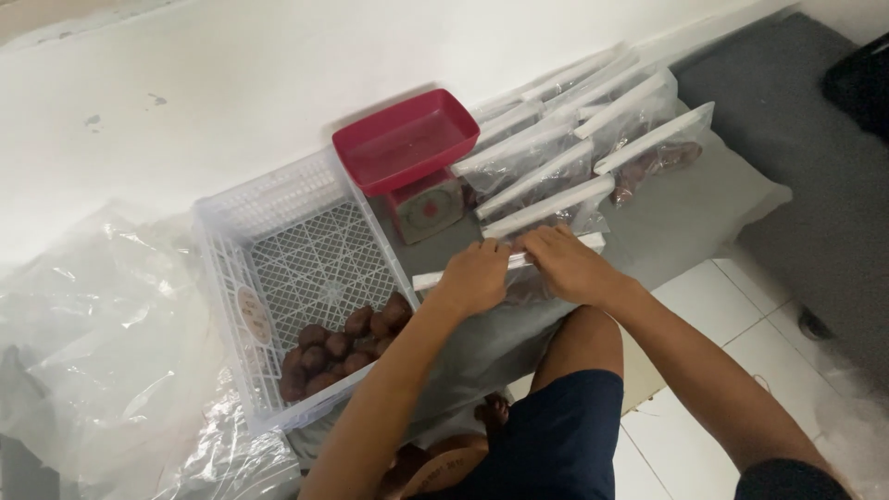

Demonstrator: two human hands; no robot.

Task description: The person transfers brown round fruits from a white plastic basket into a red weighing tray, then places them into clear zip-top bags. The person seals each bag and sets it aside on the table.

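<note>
1. Head view: the left hand [474, 276] and the right hand [567, 262] meet over a clear plastic bag [519, 278] with a white strip along its top edge. The fingers of both hands are curled narrow, pinching that strip from either side.
2. The bag lies on a grey cloth [685, 218] spread over the floor, just in front of the person's bent knee. What it holds is mostly hidden under the hands.
3. Beyond the hands, a row of sealed bags [574, 139] lies fanned out and overlapping. Each is glossy clear film with a straight white strip on top; dark brown contents show through the far right one.
4. Left of the hands stands a white plastic crate [278, 241], rectangular, with latticed walls and floor. An oval tan label sits on its near-left wall.
5. In the crate's near corner lies a heap of dark brown fruits [343, 347], rounded and matt, touching one another.
6. Between crate and bags stands a small kitchen scale [421, 199] with a glossy red rectangular tray on top and a pale body with a round red dial face.
7. At far left, crumpled clear plastic sheeting [102, 343] lies loose and wrinkled.
8. At right, white floor tiles [732, 315] meet a dark grey mat.
</note>
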